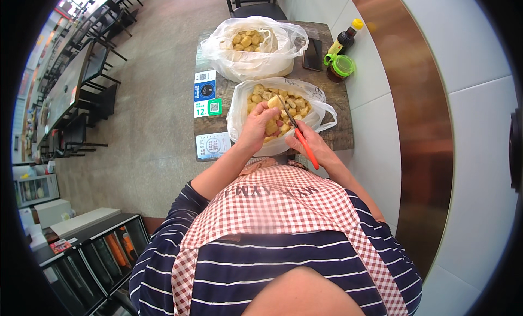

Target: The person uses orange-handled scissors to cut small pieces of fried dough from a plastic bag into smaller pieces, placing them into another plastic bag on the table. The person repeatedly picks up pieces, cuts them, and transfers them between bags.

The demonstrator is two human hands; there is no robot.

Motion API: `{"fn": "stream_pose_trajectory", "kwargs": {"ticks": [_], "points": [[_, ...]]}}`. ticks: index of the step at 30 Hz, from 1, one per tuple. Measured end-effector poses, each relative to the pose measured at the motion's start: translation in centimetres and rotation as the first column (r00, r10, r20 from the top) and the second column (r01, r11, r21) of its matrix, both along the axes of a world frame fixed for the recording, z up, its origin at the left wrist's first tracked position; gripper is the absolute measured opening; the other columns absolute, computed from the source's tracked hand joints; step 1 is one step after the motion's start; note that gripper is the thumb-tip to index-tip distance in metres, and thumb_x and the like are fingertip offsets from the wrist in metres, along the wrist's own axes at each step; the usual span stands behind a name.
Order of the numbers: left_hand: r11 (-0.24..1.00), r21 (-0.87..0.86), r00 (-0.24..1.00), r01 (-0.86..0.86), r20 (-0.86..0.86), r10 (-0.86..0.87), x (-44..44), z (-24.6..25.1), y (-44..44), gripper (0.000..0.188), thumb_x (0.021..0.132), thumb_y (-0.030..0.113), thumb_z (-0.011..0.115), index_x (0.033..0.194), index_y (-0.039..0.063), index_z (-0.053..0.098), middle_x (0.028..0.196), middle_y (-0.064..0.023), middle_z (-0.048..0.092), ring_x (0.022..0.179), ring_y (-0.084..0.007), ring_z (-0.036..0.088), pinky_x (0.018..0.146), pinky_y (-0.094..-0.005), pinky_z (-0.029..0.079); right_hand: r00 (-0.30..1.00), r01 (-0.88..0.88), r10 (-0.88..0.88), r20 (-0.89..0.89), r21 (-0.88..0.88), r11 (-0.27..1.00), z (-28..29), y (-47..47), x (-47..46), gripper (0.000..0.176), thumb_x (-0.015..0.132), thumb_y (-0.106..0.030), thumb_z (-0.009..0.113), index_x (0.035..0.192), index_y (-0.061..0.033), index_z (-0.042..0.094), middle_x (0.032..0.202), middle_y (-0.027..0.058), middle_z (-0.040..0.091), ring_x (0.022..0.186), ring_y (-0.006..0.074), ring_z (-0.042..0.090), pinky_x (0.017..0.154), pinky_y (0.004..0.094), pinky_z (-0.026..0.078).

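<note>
My left hand (258, 126) holds a golden-brown piece of food, apparently a fried tofu puff (274, 102), between thumb and fingers. In my right hand (311, 142) is a pair of scissors with red handles (306, 149), the blades pointing up at the held piece. Both hands are over a white plastic bag (237, 111) full of similar pieces (300, 105). Beyond it stands a second plastic bag (229, 64) with more such pieces (247, 40) inside. How far the blades are apart is hard to tell.
On the wooden table (341, 130) lie a smartphone (312, 54) and several printed cards (204, 85) along the left edge. A sauce bottle (345, 38) and a green-lidded jar (341, 67) stand near the tiled wall (374, 123) at right. A black chair (259, 11) is behind the table.
</note>
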State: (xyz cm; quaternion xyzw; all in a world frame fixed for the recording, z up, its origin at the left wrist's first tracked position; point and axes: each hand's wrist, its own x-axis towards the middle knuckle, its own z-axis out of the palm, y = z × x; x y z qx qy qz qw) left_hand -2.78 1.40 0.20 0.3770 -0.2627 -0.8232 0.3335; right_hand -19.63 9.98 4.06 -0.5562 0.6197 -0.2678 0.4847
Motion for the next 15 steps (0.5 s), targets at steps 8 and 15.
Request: {"fn": "stream_pose_trajectory", "kwargs": {"ticks": [8,15], "points": [[0.999,-0.05,0.996,-0.006,0.085,0.01,0.4,0.9,-0.5,0.025,0.084,0.014,0.054,0.108,0.01,0.053,0.095,-0.004,0.06,0.074,-0.0144,0.059,0.059,-0.0285,0.049,0.993,-0.007,0.008,-0.114,0.006,1.0,-0.5,0.7,0.2,0.09,0.079,-0.065,0.06,0.135,0.001,0.038,0.119,0.0201,0.052,0.108,0.0295,0.053,0.093,0.036,0.042],[0.971,-0.179,0.948,0.161,0.301,-0.102,0.9,0.3,-0.9,0.018,0.082,0.018,0.059,0.094,0.006,0.059,0.081,-0.0044,0.061,0.066,-0.0115,0.058,0.054,-0.0251,0.046,0.984,-0.062,0.068,-0.166,0.041,0.997,0.1,0.5,0.8,0.091,0.078,-0.066,0.06,0.136,0.0012,0.037,0.12,0.0231,0.049,0.111,0.0344,0.051,0.096,0.0386,0.04]]}}
